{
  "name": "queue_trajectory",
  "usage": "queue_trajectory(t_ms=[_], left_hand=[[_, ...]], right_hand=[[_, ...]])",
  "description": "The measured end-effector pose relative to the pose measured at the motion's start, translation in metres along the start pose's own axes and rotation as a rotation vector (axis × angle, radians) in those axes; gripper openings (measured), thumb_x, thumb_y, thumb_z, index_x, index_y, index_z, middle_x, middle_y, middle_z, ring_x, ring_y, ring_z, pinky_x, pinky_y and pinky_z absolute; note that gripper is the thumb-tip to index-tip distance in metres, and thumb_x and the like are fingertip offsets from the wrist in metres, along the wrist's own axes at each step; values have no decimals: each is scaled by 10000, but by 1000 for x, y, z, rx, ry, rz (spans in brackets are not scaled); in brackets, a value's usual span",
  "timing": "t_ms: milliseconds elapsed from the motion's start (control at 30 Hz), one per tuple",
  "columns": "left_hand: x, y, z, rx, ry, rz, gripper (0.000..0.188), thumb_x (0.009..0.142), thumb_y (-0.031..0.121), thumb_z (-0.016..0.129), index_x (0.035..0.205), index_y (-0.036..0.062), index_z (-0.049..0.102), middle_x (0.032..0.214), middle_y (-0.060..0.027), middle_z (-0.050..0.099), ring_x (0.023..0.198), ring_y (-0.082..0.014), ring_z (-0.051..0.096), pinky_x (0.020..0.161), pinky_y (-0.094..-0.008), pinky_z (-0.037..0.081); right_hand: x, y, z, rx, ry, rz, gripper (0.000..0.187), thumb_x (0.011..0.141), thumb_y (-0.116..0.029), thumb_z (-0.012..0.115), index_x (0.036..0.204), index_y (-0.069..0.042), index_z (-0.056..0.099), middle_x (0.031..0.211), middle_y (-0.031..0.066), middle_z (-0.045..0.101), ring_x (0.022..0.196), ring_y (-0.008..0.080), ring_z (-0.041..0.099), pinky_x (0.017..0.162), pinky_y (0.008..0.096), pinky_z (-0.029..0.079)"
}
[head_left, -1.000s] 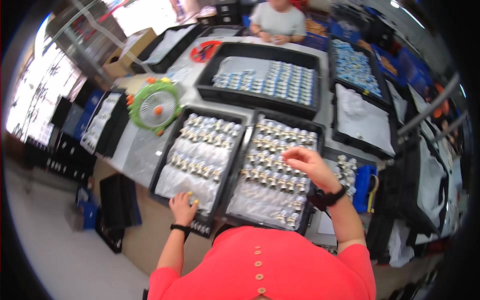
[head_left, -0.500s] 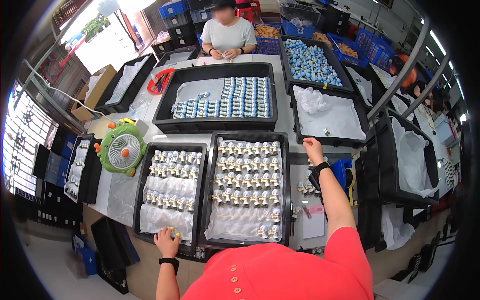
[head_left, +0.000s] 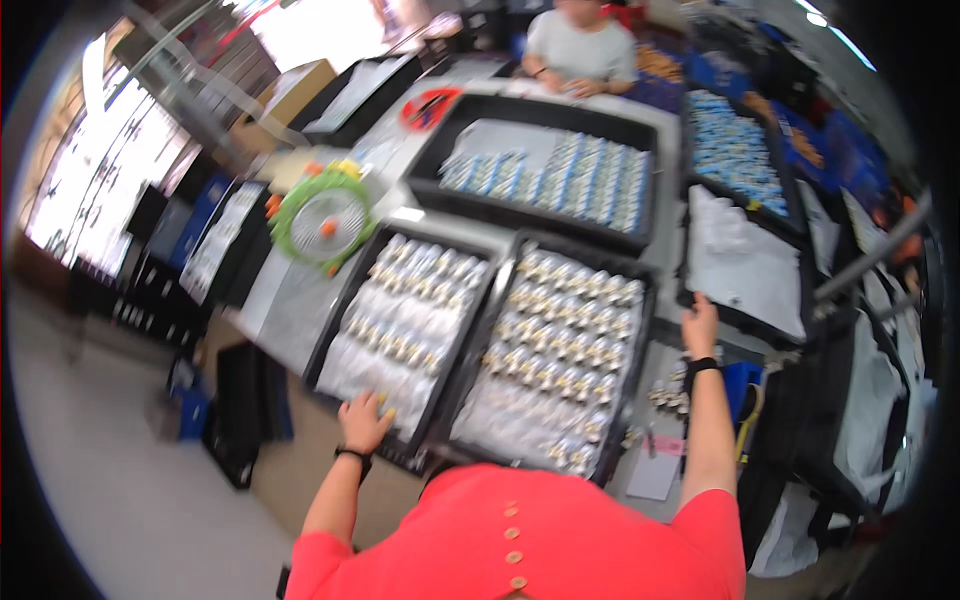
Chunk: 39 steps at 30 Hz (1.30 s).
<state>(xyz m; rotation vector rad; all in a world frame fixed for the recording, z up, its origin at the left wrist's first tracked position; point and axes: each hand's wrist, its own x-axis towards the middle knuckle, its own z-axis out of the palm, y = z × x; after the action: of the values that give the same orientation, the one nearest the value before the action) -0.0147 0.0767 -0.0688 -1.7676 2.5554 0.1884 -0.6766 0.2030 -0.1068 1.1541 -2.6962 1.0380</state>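
Note:
My left hand [head_left: 366, 420] is at the near edge of a black tray [head_left: 331, 349] lined with white paper. Its fingers are bent over small yellow bits; blur hides what they grip. That tray holds rows of small white-and-yellow figurines [head_left: 392, 342]. Beside it on the right, a second black tray [head_left: 646, 320] carries more rows of the same figurines [head_left: 560, 330]. Reaching forward, my right hand [head_left: 700, 327] is closed at the near left corner of a paper-lined black tray [head_left: 752, 322]. What its fingers hold, if anything, is too blurred to make out.
Beyond lies a large tray [head_left: 425, 190] of blue-and-white figurines. A green fan [head_left: 320, 222] stands on the left. Across the table sits a person [head_left: 582, 50]. Loose figurines [head_left: 668, 390] and a white pad [head_left: 652, 473] lie near my right forearm. Black crates [head_left: 815, 400] stand at the right.
The whole view has swung, shifting the table and trays to the right and tilting them. My right hand has come closer to the paper-lined tray's corner; my left remains at its tray's near edge.

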Motion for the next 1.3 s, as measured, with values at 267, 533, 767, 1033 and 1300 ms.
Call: queue_trajectory(t_ms=[267, 533, 767, 1033, 1300], left_hand=[[6, -5, -9, -244, -12, 13, 294, 749, 235, 627, 997, 77, 636, 1031, -101, 633, 1003, -274, 572, 862, -409, 414], [10, 0, -27, -288, -116, 0, 217, 727, 202, 641, 892, 64, 672, 865, -131, 616, 878, -323, 595, 771, -399, 472], [26, 16, -17, -6, -266, -47, 267, 710, 308, 644, 865, 92, 664, 930, -149, 613, 918, -336, 603, 789, -456, 476], [10, 37, -19, -227, 6, 241, 463, 713, 126, 690, 1145, 54, 541, 1264, -212, 443, 1154, -378, 443, 949, -412, 393], [7, 29, -8, -226, -303, 273, 594, 738, 155, 679, 1282, 88, 449, 1445, -210, 259, 1280, -386, 338, 1003, -407, 364]], right_hand=[[-71, -32, -41, 505, -352, 176, 338, 874, -112, 592, 1189, 6, 551, 1106, 99, 606, 1021, 165, 568, 884, 273, 437], [-149, -71, -74, 463, -499, 258, 287, 873, -94, 584, 1145, -3, 576, 1001, 55, 623, 901, 116, 585, 801, 245, 463], [-207, -74, -75, 374, -512, 187, 285, 838, -98, 615, 1102, 8, 596, 903, 67, 645, 809, 125, 605, 731, 256, 483], [-237, -71, -90, 238, -402, 103, 235, 801, -93, 588, 1007, 18, 611, 861, 146, 651, 769, 245, 632, 713, 318, 491], [-268, -62, -90, 109, -356, 149, 419, 735, -76, 628, 1138, -18, 531, 1104, 172, 548, 1008, 337, 533, 855, 396, 441]])
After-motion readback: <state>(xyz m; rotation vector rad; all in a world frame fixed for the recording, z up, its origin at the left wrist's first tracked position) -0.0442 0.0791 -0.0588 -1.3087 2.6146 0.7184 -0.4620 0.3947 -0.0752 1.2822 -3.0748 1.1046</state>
